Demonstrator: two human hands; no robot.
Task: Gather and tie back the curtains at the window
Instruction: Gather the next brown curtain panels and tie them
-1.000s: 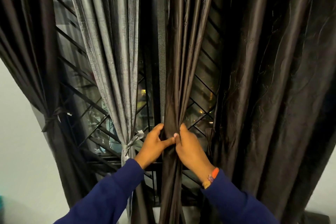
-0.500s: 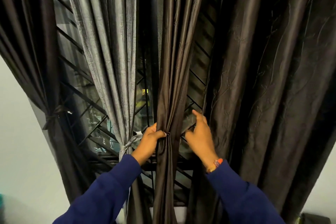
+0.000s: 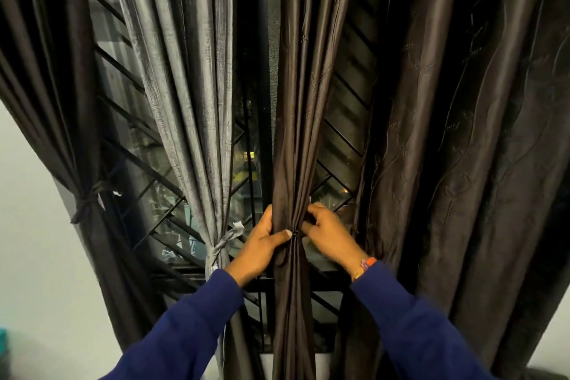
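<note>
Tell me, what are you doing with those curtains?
A person is bunching up the dark brown curtain in the middle of the window. The left hand grips the gathered folds with the thumb across the front, and the right hand holds the bunch from the other side. No tie shows on it yet. The grey curtain beside it is already tied with a grey strip, and the dark curtain on the far left is tied too.

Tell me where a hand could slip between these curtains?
Widest gap: between the grey curtain and the bunched brown curtain. Narrower one: between that bunch and the loose dark curtain. Crowded at the gather, where the left hand and right hand grip it.
</note>
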